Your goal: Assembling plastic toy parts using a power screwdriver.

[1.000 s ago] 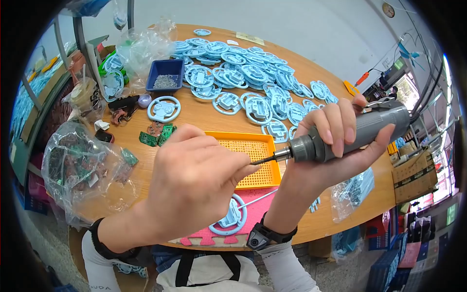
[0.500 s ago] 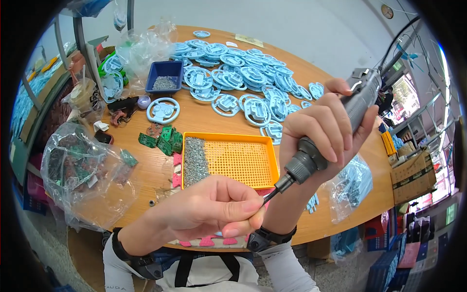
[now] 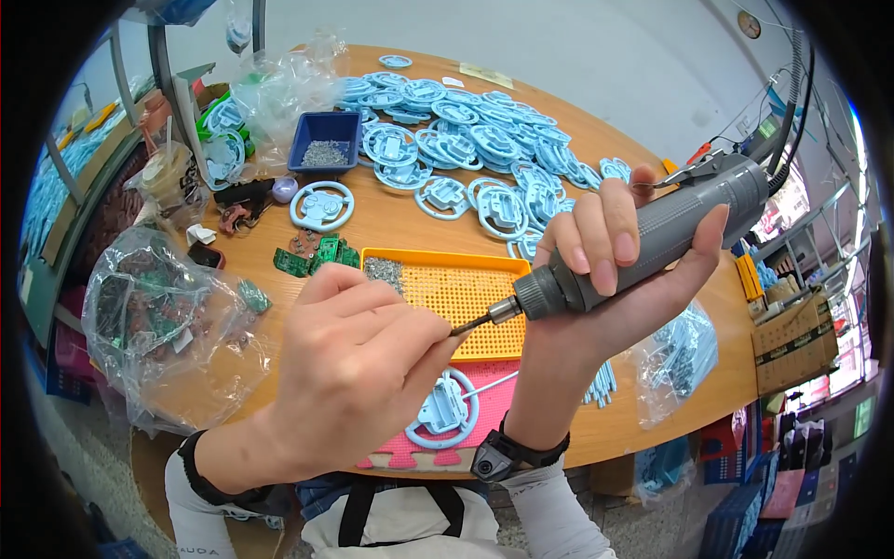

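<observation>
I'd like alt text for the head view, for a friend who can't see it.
Two hands hold a gray power screwdriver: the right hand grips its body, the left hand the end of its bit. Below, a pale blue toy wheel lies on a pink mat. Beyond are a yellow tray and a heap of blue wheels.

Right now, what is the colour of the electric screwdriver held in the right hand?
Dark grey; the electric screwdriver shows best in the head view.

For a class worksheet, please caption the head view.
Right hand holding a driver, left hand at its bit, over a table of blue wheels.
</observation>
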{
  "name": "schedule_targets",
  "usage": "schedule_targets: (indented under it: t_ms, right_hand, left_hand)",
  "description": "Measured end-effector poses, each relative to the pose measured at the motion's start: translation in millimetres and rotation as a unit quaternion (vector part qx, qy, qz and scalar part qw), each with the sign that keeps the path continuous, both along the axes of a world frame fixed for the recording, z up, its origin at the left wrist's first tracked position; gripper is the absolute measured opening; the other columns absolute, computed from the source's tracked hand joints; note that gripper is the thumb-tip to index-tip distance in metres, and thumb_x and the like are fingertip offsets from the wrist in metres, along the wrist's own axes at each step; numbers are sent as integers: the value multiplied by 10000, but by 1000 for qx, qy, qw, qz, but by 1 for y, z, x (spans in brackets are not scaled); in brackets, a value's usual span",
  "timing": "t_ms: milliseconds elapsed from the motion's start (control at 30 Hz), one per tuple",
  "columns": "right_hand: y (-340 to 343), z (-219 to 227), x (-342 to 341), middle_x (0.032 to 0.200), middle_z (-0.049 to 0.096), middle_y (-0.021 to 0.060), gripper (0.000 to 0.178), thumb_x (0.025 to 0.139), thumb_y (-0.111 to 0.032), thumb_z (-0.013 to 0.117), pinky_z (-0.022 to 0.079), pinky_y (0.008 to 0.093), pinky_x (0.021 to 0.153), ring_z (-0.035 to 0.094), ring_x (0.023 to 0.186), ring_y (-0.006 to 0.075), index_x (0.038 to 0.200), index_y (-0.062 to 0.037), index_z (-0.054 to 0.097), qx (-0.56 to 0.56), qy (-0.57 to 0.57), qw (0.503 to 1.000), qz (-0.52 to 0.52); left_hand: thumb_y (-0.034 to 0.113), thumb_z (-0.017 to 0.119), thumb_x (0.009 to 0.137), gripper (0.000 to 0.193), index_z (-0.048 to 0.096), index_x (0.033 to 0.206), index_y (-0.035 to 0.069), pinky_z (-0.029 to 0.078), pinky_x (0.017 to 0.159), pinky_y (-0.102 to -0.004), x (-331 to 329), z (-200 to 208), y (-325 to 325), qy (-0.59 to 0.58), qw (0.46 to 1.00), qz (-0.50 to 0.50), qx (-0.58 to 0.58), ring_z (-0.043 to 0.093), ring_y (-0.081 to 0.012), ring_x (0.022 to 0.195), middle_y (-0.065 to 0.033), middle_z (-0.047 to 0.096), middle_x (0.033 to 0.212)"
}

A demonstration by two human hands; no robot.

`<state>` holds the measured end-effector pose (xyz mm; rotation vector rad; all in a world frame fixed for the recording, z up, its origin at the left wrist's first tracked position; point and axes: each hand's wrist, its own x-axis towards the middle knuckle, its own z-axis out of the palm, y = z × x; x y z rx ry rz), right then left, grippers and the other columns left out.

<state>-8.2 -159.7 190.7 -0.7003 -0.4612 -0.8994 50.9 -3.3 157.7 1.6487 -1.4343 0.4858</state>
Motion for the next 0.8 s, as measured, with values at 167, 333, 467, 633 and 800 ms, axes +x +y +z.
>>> schedule_targets:
  t_ms: [167, 333, 467, 633, 800]
  right_hand:
    - [4, 1, -5, 572, 431, 14, 510, 883, -448, 512, 376, 227, 409, 410, 394, 80, 1003, 48, 498, -15, -14, 998, -59]
    - [-4, 4, -14, 576, 445, 17, 522, 890, -451, 486, 407, 239, 425, 431, 408, 94, 1023, 54, 508, 57, -51, 994, 84]
    - [-6, -1, -9, 566, 441, -19, 359, 844, -245, 616, 454, 198, 427, 454, 429, 75, 987, 38, 447, 135, -67, 977, 150]
    - [-5, 9, -15, 583, 456, 4, 440, 875, -366, 549, 439, 227, 428, 457, 437, 90, 994, 53, 490, 191, -117, 954, 201]
    - [-2, 29, -21, 542, 491, 19, 239, 819, -94, 589, 511, 230, 406, 517, 416, 115, 946, 17, 420, 278, -185, 903, 269]
  left_hand:
    - [68, 728, 638, 155, 577, 669, 90, 364, 615, -308, 3, -1, 0, -81, 995, 53, -19, 520, -170, 546, 3, 519, 546]
    - [74, 791, 640, 150, 678, 738, 53, 372, 594, -272, -3, 11, 6, 210, 973, -87, 25, 567, -133, 573, -23, 639, 635]
    - [50, 737, 688, 63, 687, 727, 46, 377, 556, -275, -10, 19, 15, 322, 931, -163, 62, 568, -134, 568, -36, 635, 621]
    - [43, 743, 661, 90, 665, 705, 50, 360, 533, -279, -25, 20, 9, 126, 986, -90, -56, 501, -156, 497, 2, 556, 554]
    - [80, 759, 655, 126, 648, 710, 57, 333, 507, -273, -53, 39, 3, 15, 988, -18, -154, 477, -148, 470, 20, 524, 543]
